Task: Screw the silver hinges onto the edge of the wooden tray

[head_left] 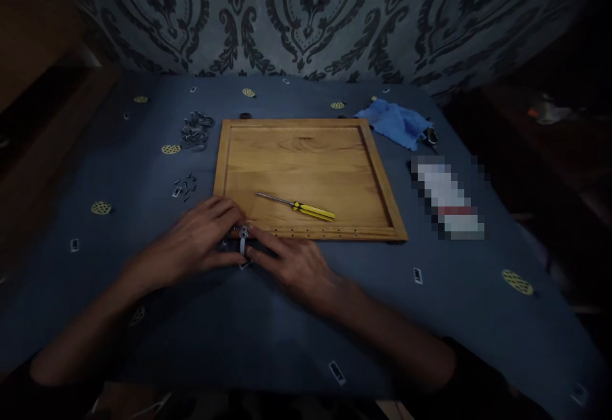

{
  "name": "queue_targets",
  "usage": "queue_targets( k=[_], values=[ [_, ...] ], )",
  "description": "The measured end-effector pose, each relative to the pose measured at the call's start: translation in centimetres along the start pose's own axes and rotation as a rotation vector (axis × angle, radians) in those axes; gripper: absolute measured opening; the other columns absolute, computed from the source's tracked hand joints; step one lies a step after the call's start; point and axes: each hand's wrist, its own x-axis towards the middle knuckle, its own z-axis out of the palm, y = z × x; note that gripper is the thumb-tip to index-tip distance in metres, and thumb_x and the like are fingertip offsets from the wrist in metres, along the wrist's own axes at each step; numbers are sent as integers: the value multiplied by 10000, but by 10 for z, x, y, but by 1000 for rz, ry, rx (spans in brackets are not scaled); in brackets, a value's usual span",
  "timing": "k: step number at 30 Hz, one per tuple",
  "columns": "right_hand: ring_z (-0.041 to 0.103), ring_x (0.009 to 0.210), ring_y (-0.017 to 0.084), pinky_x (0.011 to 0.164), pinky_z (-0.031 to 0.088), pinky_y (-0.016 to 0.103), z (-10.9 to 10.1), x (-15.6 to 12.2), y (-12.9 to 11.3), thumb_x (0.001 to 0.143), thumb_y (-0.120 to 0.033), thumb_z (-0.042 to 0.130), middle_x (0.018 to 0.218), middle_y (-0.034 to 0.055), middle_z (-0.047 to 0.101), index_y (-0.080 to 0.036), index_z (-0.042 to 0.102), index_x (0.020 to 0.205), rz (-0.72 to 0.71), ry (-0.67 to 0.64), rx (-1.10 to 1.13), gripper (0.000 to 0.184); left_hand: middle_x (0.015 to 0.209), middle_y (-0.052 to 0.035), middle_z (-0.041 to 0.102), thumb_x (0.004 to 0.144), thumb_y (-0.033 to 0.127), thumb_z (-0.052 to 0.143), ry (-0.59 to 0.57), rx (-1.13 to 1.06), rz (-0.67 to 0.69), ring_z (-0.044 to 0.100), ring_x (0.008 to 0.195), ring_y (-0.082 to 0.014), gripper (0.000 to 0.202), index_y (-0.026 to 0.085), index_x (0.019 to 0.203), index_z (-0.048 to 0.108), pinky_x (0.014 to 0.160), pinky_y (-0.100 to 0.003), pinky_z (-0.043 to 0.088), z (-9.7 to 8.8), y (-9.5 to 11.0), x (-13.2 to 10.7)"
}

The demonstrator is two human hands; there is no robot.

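A framed wooden board [296, 159] lies flat on the cloth, with a row of small holes along its near rail. At its near left corner is a small metal hook [243, 241], upright against the rail. My left hand [201, 235] curls around that corner, fingers over the frame and thumb at the hook's lower end. From the other side, my right hand [299, 270] pinches the hook between index finger and thumb. Fingers partly cover the hook's base. A yellow-handled screwdriver [313, 211] rests on the board, its shaft pointing left.
Several metal hooks [196, 130] lie in a pile left of the board. Nearer are several loose screws [185, 185]. A crumpled blue cloth [399, 123] sits by the far right corner, and a blurred-out pale item [449, 200] is at right. Patterned fabric [306, 18] rises behind.
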Motion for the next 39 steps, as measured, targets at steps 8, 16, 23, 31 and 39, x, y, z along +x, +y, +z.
queue_targets(
  k=[8,16,23,31,39],
  values=[
    [768,994,232,743,662,377,-1,0,1,1035,-128,557,1606,137,567,-228,657,1417,-6,-12,15,407,1185,-102,681,943,483,782,43,22,9,635,1104,-305,362,194,1105,635,926,-430,544,6,-1,-1],
    [763,1054,221,796,642,336,-9,3,0,1067,-172,538,1560,136,614,-221,684,1354,2,-39,8,326,1200,-99,683,985,531,716,67,48,53,641,1098,-288,359,204,1110,636,906,-402,547,6,-2,-1],
    [763,1023,222,763,658,356,-7,3,0,1053,-156,535,1595,120,583,-237,681,1369,1,-57,-9,358,1187,-103,681,988,559,696,77,47,38,633,1096,-294,381,202,1118,664,930,-428,547,7,-3,-1],
    [763,1050,210,801,663,335,7,-4,2,1072,-171,518,1532,160,628,-189,658,1389,-4,127,68,347,1194,-93,680,969,564,716,64,14,11,623,1100,-291,382,213,1115,678,945,-430,543,6,-3,0],
    [766,1016,210,770,656,337,7,-3,1,1089,-197,477,1507,164,648,-164,670,1362,-13,142,105,336,1203,-92,682,967,534,736,102,17,36,626,1101,-293,368,214,1134,662,930,-420,534,8,-2,-2]
  ],
)
